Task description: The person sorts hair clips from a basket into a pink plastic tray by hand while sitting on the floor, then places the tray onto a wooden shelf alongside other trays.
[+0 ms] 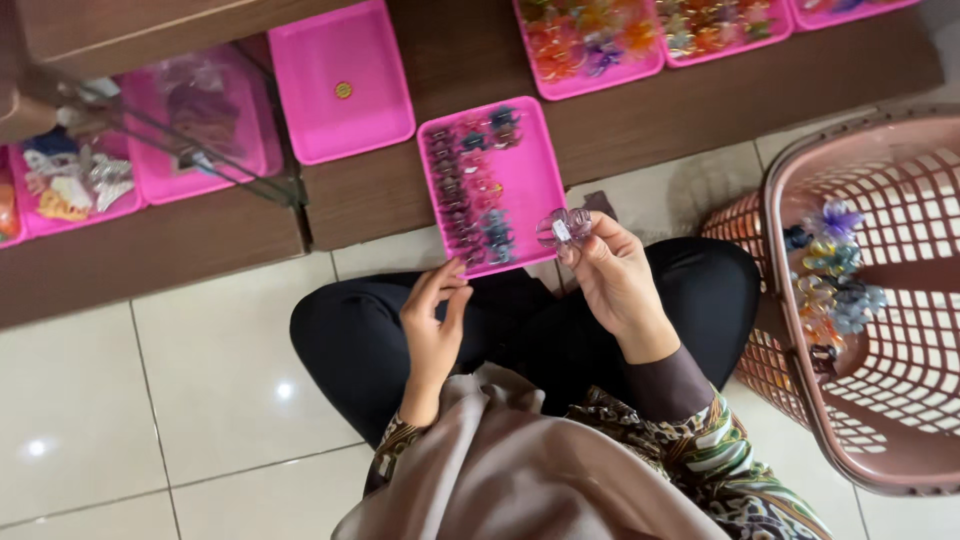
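My right hand (615, 275) holds a small clear flower-shaped hair clip (562, 228) between thumb and fingers, just off the right edge of a pink tray (535, 180). That tray rests on a low wooden shelf and carries rows of small dark and pink hair clips (470, 185) along its left half. My left hand (435, 320) hovers near the tray's front corner over my lap, fingers loosely extended and holding nothing.
A pink-brown plastic basket (900, 300) at the right has several colourful clips (830, 280) hooked on its rim. An empty pink tray (340, 80) and other pink trays of hair accessories (590, 40) sit on the wooden shelf (700, 95). White tiled floor (150, 400) lies left.
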